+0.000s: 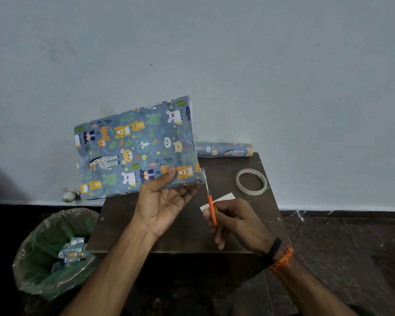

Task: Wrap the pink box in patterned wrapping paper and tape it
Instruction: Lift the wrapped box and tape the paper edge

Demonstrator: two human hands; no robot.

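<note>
A sheet of blue wrapping paper [135, 147] printed with cartoon animals is held up above the small dark table [237, 224]. My left hand [164, 201] pinches its lower right edge, thumb on the printed side and fingers underneath. My right hand [235, 222] grips orange-handled scissors [209, 197], whose blades point up at the paper's lower right corner. The rest of the paper roll [224, 149] lies along the table's far edge. A ring of clear tape [251, 181] sits at the table's right. No pink box is in view.
A small white card [224, 198] lies on the table behind my right hand. A bin with a green liner [53, 252] holding paper scraps stands on the floor at the left. A small white object [70, 194] sits by the wall. The wall is close behind the table.
</note>
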